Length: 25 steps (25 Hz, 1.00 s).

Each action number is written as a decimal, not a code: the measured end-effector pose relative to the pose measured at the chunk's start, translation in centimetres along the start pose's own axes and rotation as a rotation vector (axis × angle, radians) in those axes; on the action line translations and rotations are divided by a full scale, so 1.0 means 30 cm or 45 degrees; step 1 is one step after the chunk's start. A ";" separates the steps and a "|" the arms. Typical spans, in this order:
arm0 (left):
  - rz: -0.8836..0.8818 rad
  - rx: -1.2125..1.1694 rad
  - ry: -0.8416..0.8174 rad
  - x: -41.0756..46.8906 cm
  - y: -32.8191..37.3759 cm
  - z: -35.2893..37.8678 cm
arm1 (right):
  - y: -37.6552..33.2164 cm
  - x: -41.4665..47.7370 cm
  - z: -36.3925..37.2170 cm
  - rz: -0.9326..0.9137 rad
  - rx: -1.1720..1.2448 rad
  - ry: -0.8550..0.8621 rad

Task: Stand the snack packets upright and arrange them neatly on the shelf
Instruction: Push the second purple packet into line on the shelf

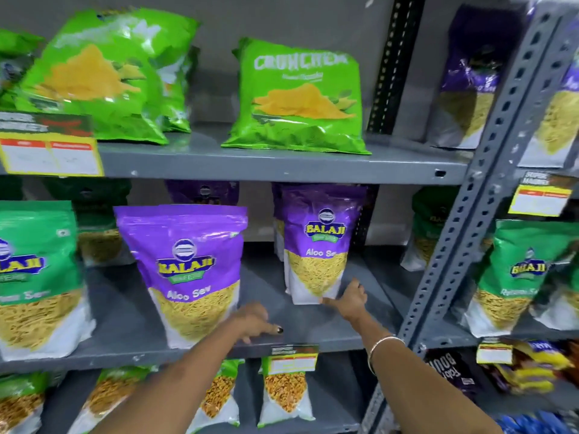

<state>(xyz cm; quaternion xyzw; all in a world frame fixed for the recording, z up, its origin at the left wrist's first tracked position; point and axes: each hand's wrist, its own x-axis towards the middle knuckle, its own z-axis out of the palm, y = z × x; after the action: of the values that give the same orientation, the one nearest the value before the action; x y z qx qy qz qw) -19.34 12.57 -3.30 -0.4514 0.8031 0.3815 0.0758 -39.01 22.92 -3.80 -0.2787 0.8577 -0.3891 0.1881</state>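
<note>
Touching the rear purple packet (316, 245) base, right hand (351, 299) open — left hand (253, 321) open beside front purple packet (188, 270).

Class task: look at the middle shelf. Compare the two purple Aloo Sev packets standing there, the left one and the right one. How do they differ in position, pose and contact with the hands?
The left purple packet stands at the shelf's front edge; the right purple packet sits further back. The left packet leans slightly left; the right packet stands nearly straight. The right hand touches the right packet's base; the left hand rests on the shelf beside the left packet, gripping nothing. Both are upright Balaji Aloo Sev packets facing forward.
</note>
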 end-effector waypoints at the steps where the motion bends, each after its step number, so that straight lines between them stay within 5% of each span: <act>1: 0.071 -0.065 0.163 0.048 0.050 0.028 | 0.036 0.055 -0.024 -0.019 0.082 -0.063; 4: 0.154 -0.456 0.420 0.179 0.172 0.085 | 0.127 0.220 -0.055 -0.068 0.262 -0.274; 8: 0.144 -0.772 0.499 0.286 0.227 0.112 | 0.147 0.326 -0.010 -0.170 0.382 -0.492; 12: 0.015 -0.685 0.545 0.287 0.221 0.125 | 0.158 0.306 0.008 -0.223 0.540 -0.552; 25: -0.062 -0.201 0.504 0.041 0.223 0.211 | 0.199 0.051 -0.108 -0.220 0.353 -0.511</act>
<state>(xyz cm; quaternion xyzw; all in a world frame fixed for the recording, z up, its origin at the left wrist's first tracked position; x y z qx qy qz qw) -26.70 18.08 -4.65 -0.5414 0.7587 0.3453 -0.1099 -43.92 27.01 -6.54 -0.3942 0.7147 -0.4544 0.3567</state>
